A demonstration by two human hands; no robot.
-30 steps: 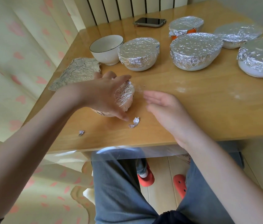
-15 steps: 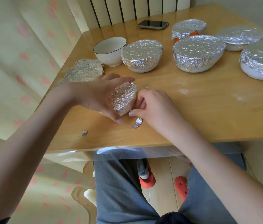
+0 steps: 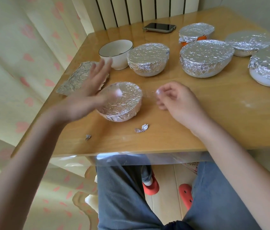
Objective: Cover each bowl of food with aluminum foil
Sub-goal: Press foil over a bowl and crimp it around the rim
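- While the small wrapped bowl [image 3: 122,102] sits near the front of the table [image 3: 197,130], the left hand [image 3: 87,95] is above its left side with the fingers spread flat and holding nothing.
- That hand is blurry, so I cannot tell for sure if it touches the foil.
- The right hand [image 3: 175,98] is just to the right of the bowl, with the fingers curled loosely. It may be pinching a tiny bit of foil, but it is too small to see.
- One white bowl [image 3: 116,53] at the back left has no cover. A crinkled sheet of foil [image 3: 74,80] lies just beside it.
- Five more covered bowls [image 3: 148,58] stand farther back and to the right.
- I think the next step is to cover the bare bowl.
- To do it well, lay the sheet flat over the top so it hangs over all around.
- Hold the bowl steady with one hand, and press the foil down around the rim with the other.
- Go gently, because foil tears fast.
- Two little foil scraps [image 3: 141,128] lie near the front edge.
- A phone [image 3: 159,27] lies at the back.
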